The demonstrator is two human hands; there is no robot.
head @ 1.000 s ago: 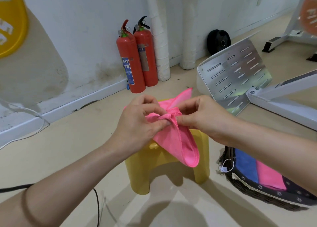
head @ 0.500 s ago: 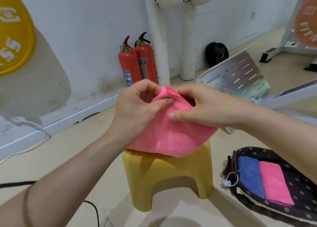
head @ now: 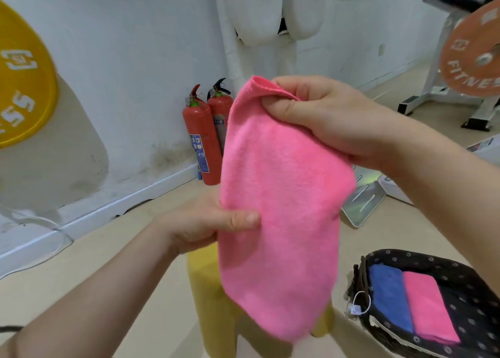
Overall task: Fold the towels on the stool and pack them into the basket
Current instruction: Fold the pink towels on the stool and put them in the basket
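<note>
One pink towel (head: 281, 200), held in the air above the stool. Right hand (head: 324, 119) pinches its top corner; left hand (head: 200, 222) grips its left edge lower down, thumb on the front. Yellow stool (head: 213, 298): below the left hand. Dark basket (head: 405, 254): below the right forearm, holding a folded blue towel (head: 389, 295) and a folded pink towel (head: 427, 309) side by side.

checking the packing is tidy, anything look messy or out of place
Nothing stands out. The pink towel hangs loose above the yellow stool, its top corner pinched by the right hand and its side edge gripped by the left hand. In the basket, the blue towel and folded pink towel lie flat side by side.
</note>
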